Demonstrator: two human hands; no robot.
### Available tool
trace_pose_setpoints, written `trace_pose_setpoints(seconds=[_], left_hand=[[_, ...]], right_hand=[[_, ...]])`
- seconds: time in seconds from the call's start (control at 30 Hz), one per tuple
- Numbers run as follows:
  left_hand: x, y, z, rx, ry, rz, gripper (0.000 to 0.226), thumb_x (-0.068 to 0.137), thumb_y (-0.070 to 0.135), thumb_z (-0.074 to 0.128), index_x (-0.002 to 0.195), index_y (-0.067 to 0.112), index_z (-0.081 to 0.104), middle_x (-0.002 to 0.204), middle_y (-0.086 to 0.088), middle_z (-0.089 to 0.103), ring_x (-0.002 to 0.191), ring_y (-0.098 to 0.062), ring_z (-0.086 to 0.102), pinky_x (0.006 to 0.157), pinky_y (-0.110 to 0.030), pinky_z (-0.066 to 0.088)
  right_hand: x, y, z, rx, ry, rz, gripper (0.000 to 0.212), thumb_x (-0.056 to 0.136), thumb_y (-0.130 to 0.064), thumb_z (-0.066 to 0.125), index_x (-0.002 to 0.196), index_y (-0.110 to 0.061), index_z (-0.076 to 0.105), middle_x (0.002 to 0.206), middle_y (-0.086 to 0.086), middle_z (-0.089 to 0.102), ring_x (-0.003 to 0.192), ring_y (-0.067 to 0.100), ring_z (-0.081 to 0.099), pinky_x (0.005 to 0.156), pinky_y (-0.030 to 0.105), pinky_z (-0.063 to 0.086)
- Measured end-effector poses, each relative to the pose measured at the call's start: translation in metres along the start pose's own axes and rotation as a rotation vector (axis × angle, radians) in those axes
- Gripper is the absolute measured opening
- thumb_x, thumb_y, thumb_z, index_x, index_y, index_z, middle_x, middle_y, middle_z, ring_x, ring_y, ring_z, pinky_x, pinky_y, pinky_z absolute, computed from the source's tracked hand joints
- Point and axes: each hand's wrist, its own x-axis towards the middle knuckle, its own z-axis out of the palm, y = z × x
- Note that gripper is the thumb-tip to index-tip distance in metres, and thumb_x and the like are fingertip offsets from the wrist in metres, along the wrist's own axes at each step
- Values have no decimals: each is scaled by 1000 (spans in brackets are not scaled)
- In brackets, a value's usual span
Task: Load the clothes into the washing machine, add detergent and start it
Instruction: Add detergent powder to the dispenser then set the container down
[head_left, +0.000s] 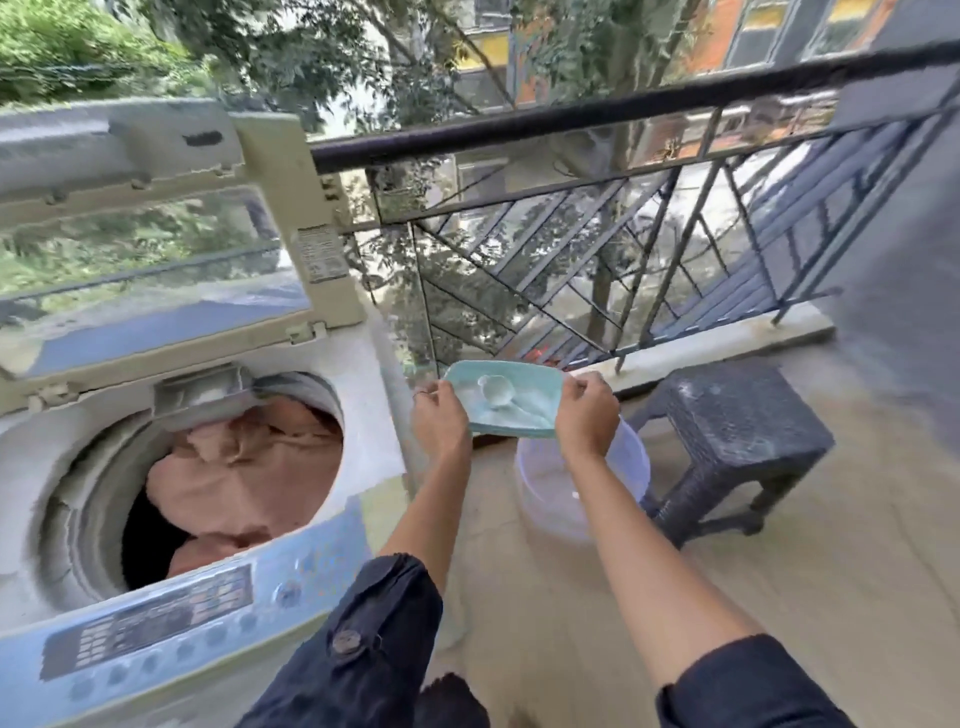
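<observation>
Nothing legible — the sticker (323, 253) on the lid (270, 156) and the control panel (150, 631) are blurred.

The washing machine (371, 441) is off-white, its control panel (156, 634) pale blue. The clothes (249, 467) are plain salmon pink. The detergent tub (498, 371) is pale teal, the powder (519, 413) white. Also noted: basin (545, 504) translucent lilac; stool (727, 410) dark grey, woven pattern; railing (571, 120) black, diagonal lattice; sleeves (379, 654) dark navy.

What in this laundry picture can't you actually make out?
Head view only:
- Control panel: labels blurred, unreadable.
- Sticker on the lid: print too small.
- Drum: its depth is hidden by the clothes.
- Tub: partly behind the right hand and its forearm; contents unclear.
- Box, also held by the left hand: powder amount blurred.
</observation>
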Motion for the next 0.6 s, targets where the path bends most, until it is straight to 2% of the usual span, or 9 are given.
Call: trace_pose_setpoints(seconds=[0.1, 0.17, 0.33, 0.47, 0.6], left_hand=[[-10, 4, 35, 46, -8, 20, 31, 94, 25, 42, 110, 9, 62, 115, -18, 62, 113, -33, 53, 98, -38, 42], [-15, 7, 60, 73, -65, 18, 33, 95, 23, 40, 114, 9, 62, 121, -19, 58, 117, -33, 51, 100, -38, 38], [-22, 7, 135, 108, -203, 18, 34, 91, 11, 37, 114, 11, 63, 122, -16, 60, 114, -31, 53, 94, -34, 39], [-20, 10, 203, 137, -285, 8, 36, 91, 9, 37, 114, 10, 64, 121, -20, 61, 114, -34, 54, 97, -37, 42], [-15, 17, 275, 225, -377, 20, 36, 92, 10, 37, 116, 13, 64, 122, -18, 62, 115, -32, 53, 98, -34, 39]], right_hand=[[21, 19, -21, -20, 44, 53, 24, 94, -20, 47, 102, -6, 65, 111, 16, 64, 104, 33, 58, 78, 35, 43], [36, 32, -34, -33, 78, 101, 25, 93, -19, 47, 104, -8, 66, 113, 15, 65, 104, 33, 59, 78, 34, 44], [85, 70, -63, -82, 141, 217, 25, 91, -18, 48, 104, -11, 69, 110, 16, 67, 104, 36, 60, 79, 36, 47], [136, 95, -78, -64, 186, 305, 27, 92, -18, 47, 107, -9, 68, 111, 18, 67, 104, 37, 61, 83, 40, 48], [191, 120, -92, -53, 248, 417, 26, 93, -17, 47, 107, -8, 68, 112, 17, 67, 105, 37, 60, 80, 38, 48]])
